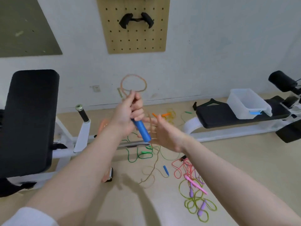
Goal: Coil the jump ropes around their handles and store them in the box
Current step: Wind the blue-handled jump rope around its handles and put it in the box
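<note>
Item: purple-handled jump rope with yellow-green cord (197, 204), heaped on the floor nearest the viewer; a pink jump rope (187, 168) tangled just beyond it. Both uncoiled.

Item: loose blue plastic handle (166, 170), lying on the floor at the end of a thin tan cord (150, 175).

Item: blue cylindrical plastic handle (142, 129), held in the air. The left hand (130, 110) has its fingers curled tight round the upper end and round a loop of the tan cord that stands above the fist. The right hand (162, 132) is spread with straight fingers just beside the handle's lower end, holding nothing; cord trails past it, blurred.

Handling, judged: light, limp cord, springy and prone to unwinding; handle rigid, smooth, the sound place to grip. Keep tension on each turn.

Item: green jump rope (138, 154) and orange-handled jump rope (166, 115), floor, farther off.

Item: translucent white plastic box with blue latch (241, 110), on the black padded desk (219, 116), well apart to the right; no ropes visible inside.
</note>
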Motion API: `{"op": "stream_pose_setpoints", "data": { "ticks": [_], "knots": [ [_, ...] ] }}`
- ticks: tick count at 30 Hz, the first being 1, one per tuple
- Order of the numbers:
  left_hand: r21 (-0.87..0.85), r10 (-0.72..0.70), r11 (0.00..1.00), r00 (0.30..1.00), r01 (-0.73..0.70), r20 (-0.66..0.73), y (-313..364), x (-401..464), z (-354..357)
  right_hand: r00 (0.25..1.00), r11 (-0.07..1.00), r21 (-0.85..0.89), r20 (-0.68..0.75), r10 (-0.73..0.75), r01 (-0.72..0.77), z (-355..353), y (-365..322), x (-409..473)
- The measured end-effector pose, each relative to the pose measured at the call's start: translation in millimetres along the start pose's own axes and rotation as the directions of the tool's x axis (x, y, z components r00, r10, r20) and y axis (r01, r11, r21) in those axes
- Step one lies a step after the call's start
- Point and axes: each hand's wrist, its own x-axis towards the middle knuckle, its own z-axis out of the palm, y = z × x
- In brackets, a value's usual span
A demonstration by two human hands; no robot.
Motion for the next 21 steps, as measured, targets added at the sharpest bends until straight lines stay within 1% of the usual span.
{"op": "stream_pose_setpoints", "data": {
  "ticks": [1, 2, 3, 4, 5, 6, 7, 8, 9, 10, 11, 12, 13, 14, 15, 16, 17, 18, 20, 21],
  "knots": [
    [-0.060, 0.036, 0.997, 0.999, -0.039, -0.041, 8.3, 3.1, 0.9, 0.997, 0.974, -0.218, 0.047, 0.066, -0.054, -4.8, 16.2, -0.9],
    [-0.095, 0.079, 0.992, 0.992, -0.089, -0.101, 15.0, 5.4, -1.8, 0.992, 0.892, -0.444, 0.050, 0.117, -0.083, -9.8, 27.7, -1.6],
    [-0.119, 0.115, 0.983, 0.977, -0.138, -0.182, 19.9, 8.3, -7.9, 0.987, 0.783, -0.610, 0.009, 0.162, -0.123, -16.9, 35.7, -3.5],
    [-0.118, 0.147, 0.975, 0.948, -0.186, -0.282, 21.7, 10.8, -17.0, 0.981, 0.673, -0.719, -0.064, 0.186, -0.174, -27.6, 42.6, -5.4],
    [-0.063, 0.162, 0.978, 0.909, -0.200, -0.384, 20.2, 12.4, -27.0, 0.971, 0.634, -0.737, -0.137, 0.196, -0.232, -36.0, 47.1, -7.8],
    [0.063, 0.160, 0.987, 0.861, -0.148, -0.482, 13.8, 13.5, -37.2, 0.961, 0.661, -0.697, -0.201, 0.191, -0.277, -41.3, 48.4, -9.2],
    [0.231, 0.136, 0.973, 0.819, -0.004, -0.557, 2.0, 11.9, -45.4, 0.953, 0.743, -0.601, -0.245, 0.178, -0.294, -41.7, 45.3, -10.5],
    [0.379, 0.089, 0.907, 0.795, 0.185, -0.600, -14.6, 8.6, -50.8, 0.951, 0.848, -0.455, -0.263, 0.162, -0.270, -38.8, 39.0, -9.0],
    [0.476, 0.027, 0.807, 0.784, 0.349, -0.620, -32.0, 3.7, -50.3, 0.952, 0.940, -0.262, -0.269, 0.148, -0.220, -31.0, 28.2, -6.8],
    [0.528, -0.030, 0.728, 0.790, 0.437, -0.613, -49.9, -1.8, -45.9, 0.956, 0.987, -0.065, -0.267, 0.125, -0.147, -21.6, 13.7, -3.7],
    [0.546, -0.096, 0.694, 0.811, 0.470, -0.576, -67.4, -7.0, -40.0, 0.960, 0.992, 0.105, -0.265, 0.094, -0.068, -13.9, -1.3, 0.8],
    [0.536, -0.168, 0.695, 0.832, 0.480, -0.528, -80.5, -13.8, -30.1, 0.963, 0.973, 0.231, -0.264, 0.062, 0.001, -6.8, -16.7, 5.3],
    [0.503, -0.226, 0.728, 0.856, 0.466, -0.465, -92.6, -19.7, -22.4, 0.963, 0.945, 0.323, -0.266, 0.041, 0.049, 0.1, -32.6, 9.1],
    [0.487, -0.259, 0.767, 0.896, 0.417, -0.360, -101.3, -26.3, -14.9, 0.960, 0.916, 0.394, -0.275, 0.041, 0.074, 4.8, -46.8, 11.5],
    [0.503, -0.274, 0.789, 0.935, 0.352, -0.225, -109.4, -31.7, -10.3, 0.954, 0.888, 0.451, -0.294, 0.055, 0.088, 8.2, -60.1, 13.8],
    [0.557, -0.286, 0.780, 0.954, 0.284, -0.086, -116.0, -35.5, -8.4, 0.944, 0.862, 0.495, -0.323, 0.070, 0.106, 7.5, -69.9, 17.4],
    [0.600, -0.301, 0.768, 0.953, 0.224, 0.028, -118.6, -39.0, -8.1, 0.933, 0.837, 0.530, -0.352, 0.071, 0.136, 4.7, -77.4, 20.6],
    [0.631, -0.302, 0.752, 0.950, 0.190, 0.073, -120.1, -39.1, -10.3, 0.921, 0.806, 0.564, -0.384, 0.063, 0.180, 0.6, -82.7, 23.1],
    [0.661, -0.271, 0.727, 0.962, 0.186, 0.029, -117.2, -36.5, -12.5, 0.910, 0.739, 0.625, -0.413, 0.039, 0.252, -13.0, -88.2, 25.1],
    [0.663, -0.245, 0.724, 0.969, 0.193, -0.014, -115.7, -33.7, -12.5, 0.915, 0.751, 0.608, -0.404, 0.013, 0.258, -20.7, -85.4, 23.6]
  ]
}}
